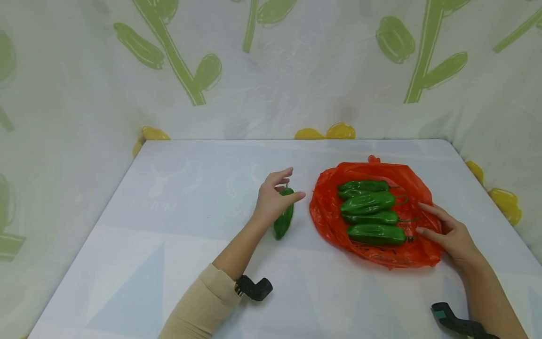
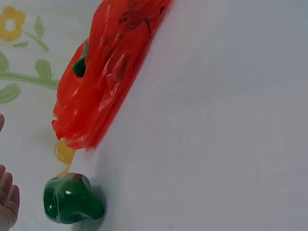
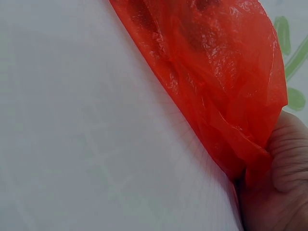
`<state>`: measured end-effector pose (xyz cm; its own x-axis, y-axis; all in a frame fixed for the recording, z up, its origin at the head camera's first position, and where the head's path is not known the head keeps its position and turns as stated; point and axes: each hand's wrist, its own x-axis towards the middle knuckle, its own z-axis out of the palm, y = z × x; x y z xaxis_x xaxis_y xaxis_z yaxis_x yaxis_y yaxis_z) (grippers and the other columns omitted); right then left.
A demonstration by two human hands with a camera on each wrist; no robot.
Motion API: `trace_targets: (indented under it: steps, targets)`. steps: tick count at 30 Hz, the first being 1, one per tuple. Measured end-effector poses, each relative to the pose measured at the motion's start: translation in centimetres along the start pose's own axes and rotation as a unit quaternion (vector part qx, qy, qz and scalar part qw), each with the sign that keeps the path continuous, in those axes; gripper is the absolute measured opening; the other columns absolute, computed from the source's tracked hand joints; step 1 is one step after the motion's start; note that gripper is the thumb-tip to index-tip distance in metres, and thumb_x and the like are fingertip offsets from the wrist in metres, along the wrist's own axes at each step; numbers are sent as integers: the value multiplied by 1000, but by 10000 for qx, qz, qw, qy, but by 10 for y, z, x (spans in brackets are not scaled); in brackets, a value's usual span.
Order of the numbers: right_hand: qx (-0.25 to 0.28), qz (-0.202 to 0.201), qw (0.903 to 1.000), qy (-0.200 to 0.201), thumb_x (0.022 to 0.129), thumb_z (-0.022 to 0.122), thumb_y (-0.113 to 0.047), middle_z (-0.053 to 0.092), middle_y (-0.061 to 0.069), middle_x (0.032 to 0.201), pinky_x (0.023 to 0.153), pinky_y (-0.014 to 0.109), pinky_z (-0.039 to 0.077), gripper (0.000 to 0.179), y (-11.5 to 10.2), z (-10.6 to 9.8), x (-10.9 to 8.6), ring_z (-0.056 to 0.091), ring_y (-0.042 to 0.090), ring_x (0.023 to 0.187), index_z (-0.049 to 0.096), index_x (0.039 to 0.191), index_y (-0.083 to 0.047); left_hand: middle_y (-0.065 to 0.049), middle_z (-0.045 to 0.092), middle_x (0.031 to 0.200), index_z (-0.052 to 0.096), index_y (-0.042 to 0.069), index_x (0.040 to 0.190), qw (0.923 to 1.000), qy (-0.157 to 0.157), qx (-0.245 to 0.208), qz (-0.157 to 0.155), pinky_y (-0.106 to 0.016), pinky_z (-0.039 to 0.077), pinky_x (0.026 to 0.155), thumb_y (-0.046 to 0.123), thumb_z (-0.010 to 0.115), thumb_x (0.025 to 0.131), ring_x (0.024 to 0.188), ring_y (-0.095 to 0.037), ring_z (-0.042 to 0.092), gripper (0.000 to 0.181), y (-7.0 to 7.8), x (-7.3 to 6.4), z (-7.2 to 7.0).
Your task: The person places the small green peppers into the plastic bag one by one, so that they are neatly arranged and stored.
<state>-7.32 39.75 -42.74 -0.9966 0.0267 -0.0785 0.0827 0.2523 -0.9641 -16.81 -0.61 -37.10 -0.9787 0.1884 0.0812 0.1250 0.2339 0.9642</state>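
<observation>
In the head view my left hand (image 1: 272,201) is beside and partly over a single green pepper (image 1: 282,222), thumb and fingers spread apart. The left wrist view shows that pepper (image 2: 70,199) lying on the table, with the fingertips (image 2: 8,199) at the left edge apart from it. To the right lies a red plastic bag (image 1: 323,207), its rim folded down around several green peppers (image 1: 368,203). My right hand (image 1: 459,242) holds the bag's right edge. In the right wrist view the red plastic (image 3: 216,96) is tucked between thumb and palm; the other fingers are hidden.
A white table (image 1: 127,273) with pale blue shapes carries everything. Behind it hangs a light sheet (image 1: 313,70) printed with green and yellow plants. Black wrist cameras sit on the left forearm (image 1: 254,288) and right forearm (image 1: 459,322).
</observation>
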Motion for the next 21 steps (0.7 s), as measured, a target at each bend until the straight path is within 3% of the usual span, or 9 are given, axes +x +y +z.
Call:
trace_targets:
  steps: [6, 12, 15, 21]
  targets:
    - [-262, 2, 9997, 17, 93, 57, -7, 23, -16, 152, 79, 2, 41, 59, 0, 0, 1, 9, 9, 144, 37, 147, -22, -6, 51, 133, 47, 12, 139, 9973, 604, 179, -381, -39, 43, 99, 17, 80, 75, 119, -25, 49, 72, -13, -11, -3]
    - [-101, -49, 9999, -6, 93, 57, -5, 26, -16, 149, 80, 3, 42, 59, 0, 0, 1, 12, 7, 142, 37, 146, -21, -9, 49, 136, 43, 9, 141, 9933, 903, 174, -707, -41, 39, 102, 18, 81, 74, 123, -26, 46, 78, -25, -17, -2]
    - [-143, -100, 9998, 17, 93, 58, -5, 30, -18, 146, 80, 2, 41, 58, 0, 0, 1, 14, 5, 140, 38, 146, -21, -9, 47, 137, 43, 9, 141, 9924, 940, 163, -782, -42, 39, 103, 18, 81, 73, 124, -27, 45, 79, -31, -18, -1]
    - [-321, 46, 9995, 49, 93, 58, -8, 29, -19, 146, 79, 1, 41, 59, -2, 1, 0, 9, 9, 144, 38, 146, -23, -7, 40, 142, 33, 13, 146, 9929, 649, 252, -965, -45, 39, 104, 20, 81, 72, 129, -26, 40, 88, -40, -20, 4]
